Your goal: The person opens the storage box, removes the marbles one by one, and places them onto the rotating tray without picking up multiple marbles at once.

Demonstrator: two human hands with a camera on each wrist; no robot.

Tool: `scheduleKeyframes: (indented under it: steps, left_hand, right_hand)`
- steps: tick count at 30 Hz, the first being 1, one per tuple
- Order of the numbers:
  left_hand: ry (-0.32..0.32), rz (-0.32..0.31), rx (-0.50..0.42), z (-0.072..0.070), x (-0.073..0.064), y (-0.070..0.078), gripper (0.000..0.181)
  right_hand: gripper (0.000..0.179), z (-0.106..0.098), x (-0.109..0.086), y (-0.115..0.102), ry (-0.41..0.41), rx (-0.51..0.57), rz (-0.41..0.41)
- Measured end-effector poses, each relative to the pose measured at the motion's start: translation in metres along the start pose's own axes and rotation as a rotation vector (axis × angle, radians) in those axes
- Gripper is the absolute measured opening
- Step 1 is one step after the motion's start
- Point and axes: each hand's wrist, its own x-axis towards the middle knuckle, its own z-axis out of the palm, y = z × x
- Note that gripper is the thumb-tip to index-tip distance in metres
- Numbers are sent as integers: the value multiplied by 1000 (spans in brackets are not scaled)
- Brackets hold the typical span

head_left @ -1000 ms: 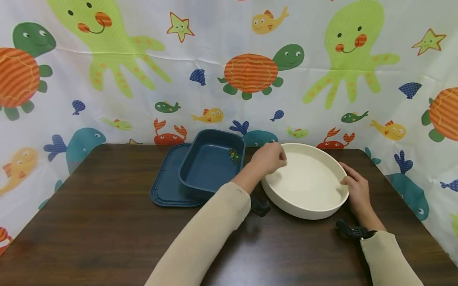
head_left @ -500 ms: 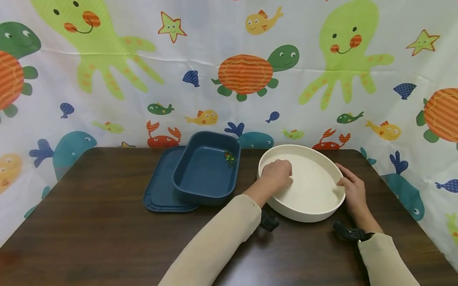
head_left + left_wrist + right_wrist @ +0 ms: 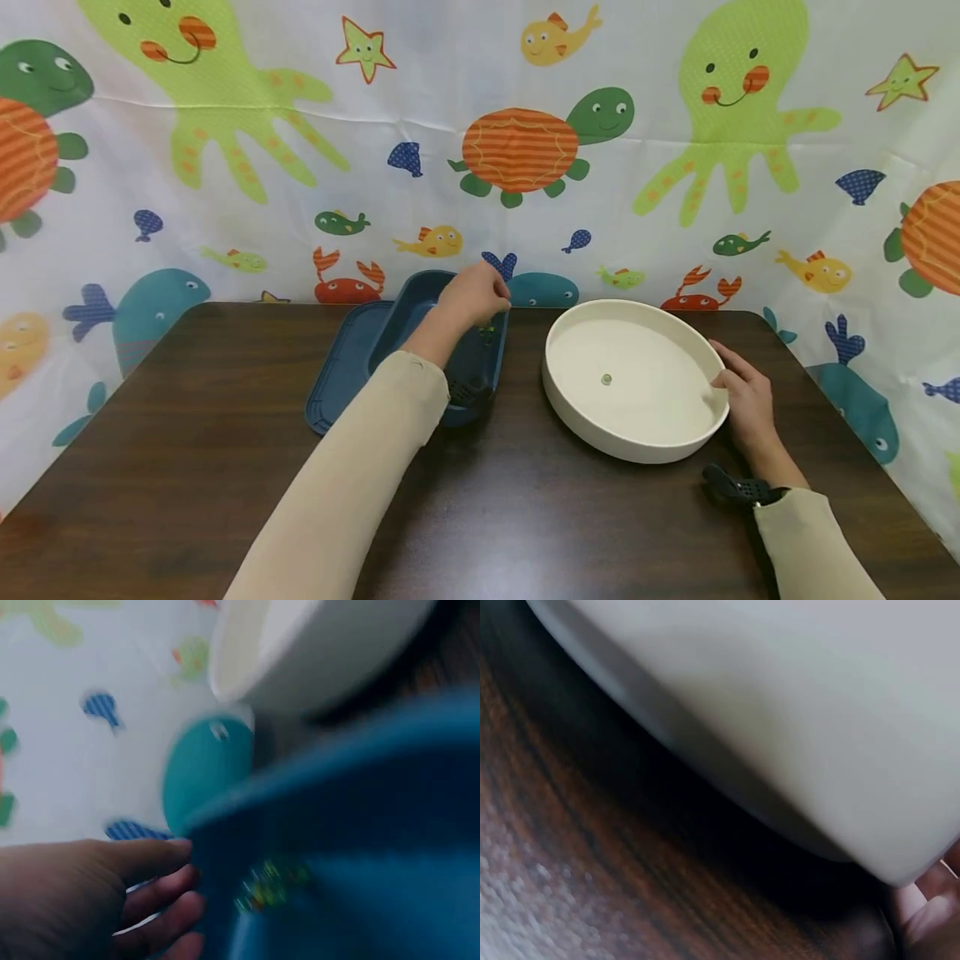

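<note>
Indoor spot: dark table (image 3: 187, 417), sea-animal cloth (image 3: 442, 92)

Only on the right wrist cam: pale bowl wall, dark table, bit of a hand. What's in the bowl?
Observer: One small greenish piece on the floor of the bowl.
Operator: Copy. Left hand?
Observer: The left hand is at the far end of the blue box; can't tell if it touches the rim.
Operator: Anything in that box?
Observer: Yes, a small cluster of green and yellowish pieces, blurred, too unclear to count.
</note>
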Motion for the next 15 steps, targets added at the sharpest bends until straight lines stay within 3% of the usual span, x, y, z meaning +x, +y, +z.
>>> scheduleKeyframes:
  steps: [6,11,15]
  left_hand:
    - [-125,-26,45,7,13,-33,15]
    - [-166,-9,79,16,22,-41,12]
    - [-202,10,133,22,31,-44,30]
  right_hand:
    - [64,-1,0,3,-3,4,2]
    - [64,0,1,2,1,23,-24]
    - [65,-1,3,0,-4,7,-32]
